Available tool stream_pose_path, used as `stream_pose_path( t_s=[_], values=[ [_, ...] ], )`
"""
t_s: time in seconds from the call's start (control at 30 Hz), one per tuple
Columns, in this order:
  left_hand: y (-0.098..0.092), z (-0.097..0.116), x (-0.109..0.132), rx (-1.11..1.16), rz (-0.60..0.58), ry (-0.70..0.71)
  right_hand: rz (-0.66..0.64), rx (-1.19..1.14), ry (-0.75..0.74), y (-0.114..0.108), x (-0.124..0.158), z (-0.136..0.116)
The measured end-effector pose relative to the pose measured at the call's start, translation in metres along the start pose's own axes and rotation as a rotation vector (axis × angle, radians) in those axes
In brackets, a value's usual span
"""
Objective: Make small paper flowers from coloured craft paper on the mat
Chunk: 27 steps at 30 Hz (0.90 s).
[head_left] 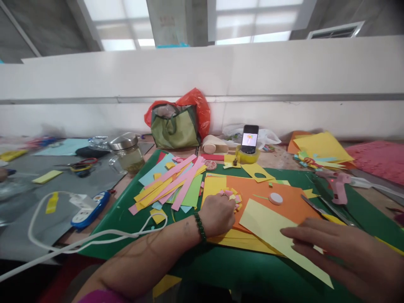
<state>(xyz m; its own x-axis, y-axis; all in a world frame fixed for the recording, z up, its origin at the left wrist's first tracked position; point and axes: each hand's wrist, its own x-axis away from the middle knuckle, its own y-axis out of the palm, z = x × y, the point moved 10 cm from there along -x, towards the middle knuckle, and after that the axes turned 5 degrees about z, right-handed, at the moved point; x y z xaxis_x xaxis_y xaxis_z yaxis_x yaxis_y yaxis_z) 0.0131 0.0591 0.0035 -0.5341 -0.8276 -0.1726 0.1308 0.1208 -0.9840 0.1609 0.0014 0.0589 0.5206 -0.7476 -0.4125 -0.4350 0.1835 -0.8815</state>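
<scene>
A small cluster of pink and yellow paper pieces (237, 198) is set on an orange sheet (293, 204), its near left side hidden by the left hand (219, 215). Just beside it, a plain pale yellow oblong sheet (271, 233) is slanted, its upper end laid over the orange; its right edge is overlapped by the right hand (334, 248), contact being unclear.

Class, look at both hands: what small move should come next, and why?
Probably slide the pale yellow sheet slightly away from the small pink and yellow pieces: one end lies close to them, the left hand is down at those pieces, and the right hand is at the sheet.
</scene>
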Motion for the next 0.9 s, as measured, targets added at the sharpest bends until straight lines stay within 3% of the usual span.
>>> stream_pose_path(
  t_s=[0.13,0.27,0.37,0.6,0.77,0.9],
  values=[
    [-0.013,0.019,0.001,-0.006,0.120,0.163,-0.198,0.001,-0.175,0.010,-0.059,-0.040],
    [-0.014,0.044,0.009,0.013,0.188,0.418,-0.368,0.069,-0.137,0.033,-0.101,-0.046],
    [-0.011,0.053,0.015,0.030,0.206,0.522,-0.457,0.083,-0.106,0.055,-0.127,-0.045],
    [-0.012,0.059,0.018,0.093,0.267,0.591,-0.486,0.033,-0.318,0.135,-0.207,-0.090],
    [-0.007,0.051,0.011,0.083,0.212,0.559,-0.471,0.033,-0.344,0.188,-0.251,-0.121],
    [-0.003,0.047,0.008,0.080,0.170,0.554,-0.464,0.104,-0.273,0.216,-0.268,-0.127]
  ],
)
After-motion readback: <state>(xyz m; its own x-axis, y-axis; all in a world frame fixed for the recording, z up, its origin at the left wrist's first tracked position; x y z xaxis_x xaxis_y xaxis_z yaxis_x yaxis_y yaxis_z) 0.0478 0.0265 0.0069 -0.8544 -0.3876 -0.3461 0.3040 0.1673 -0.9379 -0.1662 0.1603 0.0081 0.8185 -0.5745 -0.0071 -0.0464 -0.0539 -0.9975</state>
